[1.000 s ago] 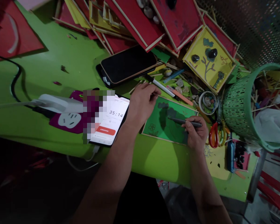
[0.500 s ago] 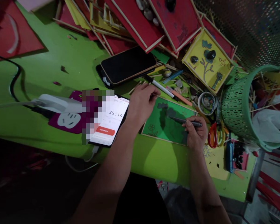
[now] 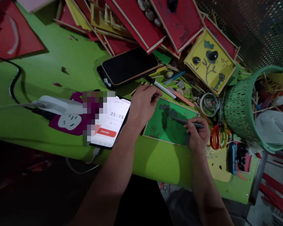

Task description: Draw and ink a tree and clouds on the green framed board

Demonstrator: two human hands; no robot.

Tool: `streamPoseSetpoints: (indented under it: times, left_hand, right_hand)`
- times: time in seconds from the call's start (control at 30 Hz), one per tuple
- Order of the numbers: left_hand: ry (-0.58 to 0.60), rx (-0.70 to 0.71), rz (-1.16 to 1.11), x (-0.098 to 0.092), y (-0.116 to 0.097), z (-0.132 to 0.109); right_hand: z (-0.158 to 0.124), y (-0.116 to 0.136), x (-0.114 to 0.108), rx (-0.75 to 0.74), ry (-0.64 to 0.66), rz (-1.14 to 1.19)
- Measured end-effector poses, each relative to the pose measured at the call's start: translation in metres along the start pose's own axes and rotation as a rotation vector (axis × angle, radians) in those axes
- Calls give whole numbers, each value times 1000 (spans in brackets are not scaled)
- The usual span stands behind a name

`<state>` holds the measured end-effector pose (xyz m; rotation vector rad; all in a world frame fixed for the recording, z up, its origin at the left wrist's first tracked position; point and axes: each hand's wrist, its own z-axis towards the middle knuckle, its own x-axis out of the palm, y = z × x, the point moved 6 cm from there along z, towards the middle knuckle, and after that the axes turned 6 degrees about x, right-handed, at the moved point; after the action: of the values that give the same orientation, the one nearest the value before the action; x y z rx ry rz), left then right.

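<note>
A green card (image 3: 160, 125) edged with thin sticks lies on the green table, with dark cloud and flower drawings on it. My right hand (image 3: 198, 133) is closed around a dark pen (image 3: 187, 122), whose tip points left over the middle of the card. At the card's upper left corner rests my left hand (image 3: 145, 102), its fingers curled together; what they pinch, if anything, is hidden. Just left of my left wrist is a lit phone (image 3: 113, 122). A white marker (image 3: 163, 88) and an orange pen (image 3: 182, 96) lie above the card.
Red framed cards (image 3: 136, 25) are piled at the back. A yellow decorated card (image 3: 209, 62) leans beside a green basket (image 3: 238, 106) of sticks. Red-handled scissors (image 3: 214, 137) lie right of my right hand. Two dark phones (image 3: 129, 66) and a purple power strip (image 3: 61, 122) occupy the left side.
</note>
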<state>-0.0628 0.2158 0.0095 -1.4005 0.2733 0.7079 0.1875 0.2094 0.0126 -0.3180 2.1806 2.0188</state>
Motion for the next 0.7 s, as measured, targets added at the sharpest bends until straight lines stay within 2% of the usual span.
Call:
streamPoseSetpoints:
  times: [0.3, 0.7]
  left_hand:
    - [12, 4, 8, 0, 0, 0]
    - [-1, 11, -3, -1, -1, 0]
  right_hand:
    - [-1, 1, 3, 11, 50, 35]
    - [-2, -1, 2, 1, 48, 56]
